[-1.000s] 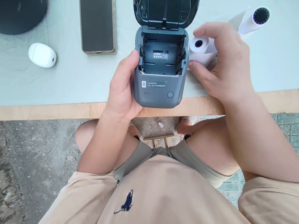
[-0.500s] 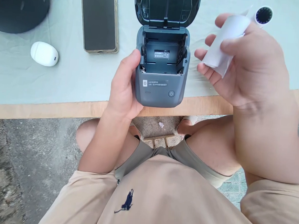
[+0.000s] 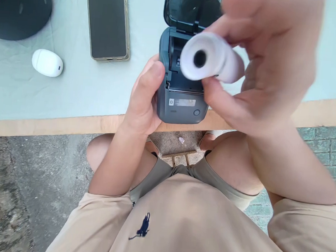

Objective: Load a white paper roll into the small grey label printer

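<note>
Progress looks roughly midway, judging from how things lie now: small slate-grey plastic label printer (image 3: 179, 103) sits at the near edge of the pale green cloth-covered table (image 3: 71, 95) with its hinged dark lid (image 3: 183, 7) already swung up and open, paper bay exposed and, as far as visible, holding no roll. Left hand (image 3: 143, 100) grips the printer's left side, thumb and fingers closed around the housing, steadying it. Right hand (image 3: 265, 67) holds a white paper roll with a dark hollow core (image 3: 210, 57) raised above the open bay, core end facing the camera; fingers clamped on it from above, thumb pressing underneath. Roll is blurred, so whether a loose tail of paper hangs off cannot be told. Roll is not touching the printer, it hovers over the bay opening. Left to do, by judgement: seat the roll in the bay, feed the paper end out, shut the lid. Elsewhere on the table: a black smartphone lying flat, screen off (image 3: 108, 18), a small white oval plastic gadget (image 3: 47, 62), and a dark rounded object at the far left corner (image 3: 17, 5), all well apart from the printer.
</note>
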